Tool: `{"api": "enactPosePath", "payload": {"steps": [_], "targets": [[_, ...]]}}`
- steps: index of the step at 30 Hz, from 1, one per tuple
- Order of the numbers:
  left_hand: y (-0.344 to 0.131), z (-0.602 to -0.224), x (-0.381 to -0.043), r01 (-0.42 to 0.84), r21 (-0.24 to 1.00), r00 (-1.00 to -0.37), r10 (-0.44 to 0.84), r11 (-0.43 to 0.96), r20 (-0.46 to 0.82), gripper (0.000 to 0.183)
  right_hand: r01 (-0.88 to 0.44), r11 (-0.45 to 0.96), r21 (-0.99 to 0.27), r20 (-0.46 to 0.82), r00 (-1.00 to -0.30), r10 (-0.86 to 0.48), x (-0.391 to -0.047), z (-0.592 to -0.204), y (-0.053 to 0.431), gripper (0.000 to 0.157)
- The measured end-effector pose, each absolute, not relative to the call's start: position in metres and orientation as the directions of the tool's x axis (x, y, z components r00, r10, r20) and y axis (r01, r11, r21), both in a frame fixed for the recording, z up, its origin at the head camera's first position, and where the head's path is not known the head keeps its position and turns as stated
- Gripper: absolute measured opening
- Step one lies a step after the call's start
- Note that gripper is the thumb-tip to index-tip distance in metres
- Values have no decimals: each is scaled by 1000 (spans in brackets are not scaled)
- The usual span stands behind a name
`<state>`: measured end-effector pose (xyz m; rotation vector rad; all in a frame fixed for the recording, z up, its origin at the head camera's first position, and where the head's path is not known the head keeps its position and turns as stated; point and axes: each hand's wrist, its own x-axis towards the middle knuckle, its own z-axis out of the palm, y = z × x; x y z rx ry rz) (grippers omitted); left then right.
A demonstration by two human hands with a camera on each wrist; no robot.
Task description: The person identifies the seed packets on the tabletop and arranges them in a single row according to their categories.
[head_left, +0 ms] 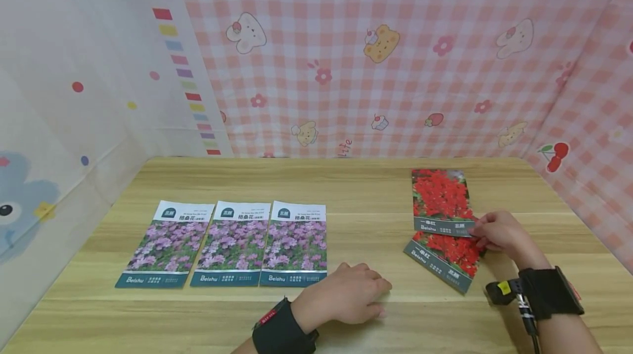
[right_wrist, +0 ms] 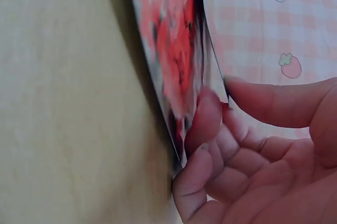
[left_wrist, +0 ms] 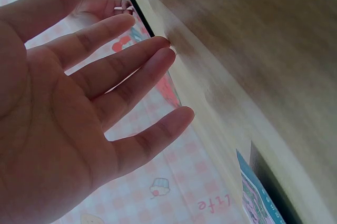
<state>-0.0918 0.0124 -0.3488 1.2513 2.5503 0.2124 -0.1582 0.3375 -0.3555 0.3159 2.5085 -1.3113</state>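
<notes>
My right hand [head_left: 501,236] pinches the lower right corner of a seed packet [head_left: 440,197] printed with red flowers. That packet overlaps the top of a second red-flower seed packet [head_left: 452,258], which lies tilted and partly hidden beneath it. In the right wrist view, the thumb and index finger [right_wrist: 202,121] grip the held packet's edge, while other fingers are beside the lower packet's red face [right_wrist: 171,45]. Palm down over the table, my left hand [head_left: 348,293] holds nothing; its fingers [left_wrist: 150,134] are spread and nearly straight in the left wrist view.
Three purple-flower seed packets, left [head_left: 165,247], middle [head_left: 232,247] and right [head_left: 296,247], form a row on the wooden table [head_left: 366,189]. The right one is nearest my left hand. A pink checked cloth [head_left: 316,40] hangs behind the table; a white cloth [head_left: 74,123] hangs at left.
</notes>
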Motion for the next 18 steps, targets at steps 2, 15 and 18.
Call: {"api": "enactPosePath", "payload": {"steps": [2, 15, 18], "targets": [[12, -349, -92, 747, 260, -580, 791, 612, -195, 42, 324, 530, -784, -358, -933, 41, -156, -356, 338, 10], [13, -346, -98, 698, 289, -666, 742, 655, -71, 34, 265, 392, -881, -293, -956, -14, -149, -358, 341, 17], [11, -343, -101, 635, 357, -739, 674, 686, 19, 31, 226, 375, -899, -254, -967, -25, -148, -356, 341, 22]]}}
